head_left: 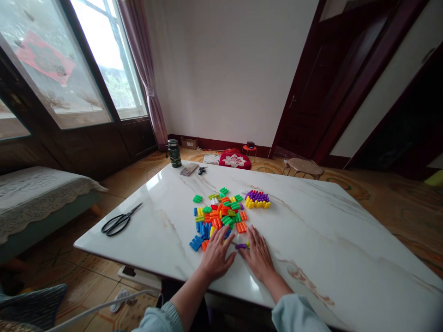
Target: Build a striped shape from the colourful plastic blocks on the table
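- One pale table [321, 244], below and beyond the grip.
- Loose coloured pieces [221, 213] heaped just ahead of the grip; could scatter if nudged forward.
- Left hand [217, 252] palm-down over heap's near edge, right hand [258, 256] palm-down beside it; grip wide on both, no hold visible.
- Purple piece [241, 246] between hands, against right; careless bump could roll it.

1. The left hand [217, 258], fingers spread, overlaps the near edge of a pile of coloured pieces [221, 213].
2. The right hand [258, 256], palm down, is at a small purple piece [241, 246].
3. A red, purple and yellow cluster [258, 199] sits right of the pile.
4. Black scissors [118, 224] lie left on the worktop [311, 226]; a flask [174, 154] and phone [189, 169], towards its far edge.
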Demonstrator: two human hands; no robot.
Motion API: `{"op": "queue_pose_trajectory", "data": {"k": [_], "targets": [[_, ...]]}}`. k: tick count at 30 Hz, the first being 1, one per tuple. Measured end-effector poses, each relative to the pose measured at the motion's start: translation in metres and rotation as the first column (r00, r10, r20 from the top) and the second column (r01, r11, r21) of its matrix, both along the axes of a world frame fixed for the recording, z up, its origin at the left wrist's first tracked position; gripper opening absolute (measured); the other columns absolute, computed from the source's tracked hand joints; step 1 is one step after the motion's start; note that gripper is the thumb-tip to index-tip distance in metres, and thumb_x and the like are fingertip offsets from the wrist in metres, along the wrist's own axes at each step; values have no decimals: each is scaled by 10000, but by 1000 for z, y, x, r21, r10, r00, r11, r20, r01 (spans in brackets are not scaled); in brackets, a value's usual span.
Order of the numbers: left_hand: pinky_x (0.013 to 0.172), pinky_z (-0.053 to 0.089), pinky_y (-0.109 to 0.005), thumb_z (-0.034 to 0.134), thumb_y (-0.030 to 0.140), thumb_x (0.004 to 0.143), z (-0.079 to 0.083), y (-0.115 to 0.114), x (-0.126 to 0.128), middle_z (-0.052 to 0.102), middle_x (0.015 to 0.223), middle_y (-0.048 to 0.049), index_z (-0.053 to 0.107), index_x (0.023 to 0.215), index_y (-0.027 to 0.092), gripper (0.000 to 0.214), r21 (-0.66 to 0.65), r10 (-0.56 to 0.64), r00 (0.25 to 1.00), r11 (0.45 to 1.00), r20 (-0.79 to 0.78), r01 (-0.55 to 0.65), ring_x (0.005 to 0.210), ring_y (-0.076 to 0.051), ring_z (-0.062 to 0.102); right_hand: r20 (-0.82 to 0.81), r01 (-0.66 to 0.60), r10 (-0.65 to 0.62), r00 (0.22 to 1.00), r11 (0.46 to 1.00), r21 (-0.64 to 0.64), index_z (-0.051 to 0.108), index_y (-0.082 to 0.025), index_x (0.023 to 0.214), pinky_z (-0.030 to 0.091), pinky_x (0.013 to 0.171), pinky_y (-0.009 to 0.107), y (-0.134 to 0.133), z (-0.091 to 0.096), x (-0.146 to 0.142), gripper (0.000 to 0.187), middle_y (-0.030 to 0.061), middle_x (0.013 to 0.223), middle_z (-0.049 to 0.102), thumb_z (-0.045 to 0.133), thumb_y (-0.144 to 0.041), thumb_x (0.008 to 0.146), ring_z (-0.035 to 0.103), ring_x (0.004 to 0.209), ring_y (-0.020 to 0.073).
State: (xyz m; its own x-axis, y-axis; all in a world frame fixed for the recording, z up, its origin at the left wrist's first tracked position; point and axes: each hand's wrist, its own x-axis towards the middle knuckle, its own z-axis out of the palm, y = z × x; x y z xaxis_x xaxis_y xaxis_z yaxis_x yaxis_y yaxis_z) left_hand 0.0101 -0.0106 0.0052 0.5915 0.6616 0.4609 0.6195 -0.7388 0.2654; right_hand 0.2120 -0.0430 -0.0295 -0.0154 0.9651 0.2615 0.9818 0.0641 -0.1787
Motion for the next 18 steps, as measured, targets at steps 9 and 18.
{"op": "queue_pose_trajectory", "data": {"k": [9, 18], "targets": [[1054, 308, -514, 589, 287, 810, 26, 8, -16, 629, 1091, -85, 644, 1053, 222, 257, 22, 495, 865, 867, 80, -498, 1079, -284, 520, 31, -10, 7, 999, 997, 72, 234, -198, 1505, 236, 1139, 471, 0, -9, 3, 703, 95, 1552, 282, 312, -596, 932, 229, 1433, 255], [942, 355, -488, 671, 390, 716, 23, 28, -17, 603, 1036, -101, 668, 823, 202, 216, 36, 633, 774, 773, 8, -633, 1024, -308, 489, 27, -15, 12, 1000, 993, 121, 261, -191, 1496, 243, 1133, 466, -1, -9, 0, 682, 102, 1538, 317, 337, -573, 936, 248, 1425, 260]]}}
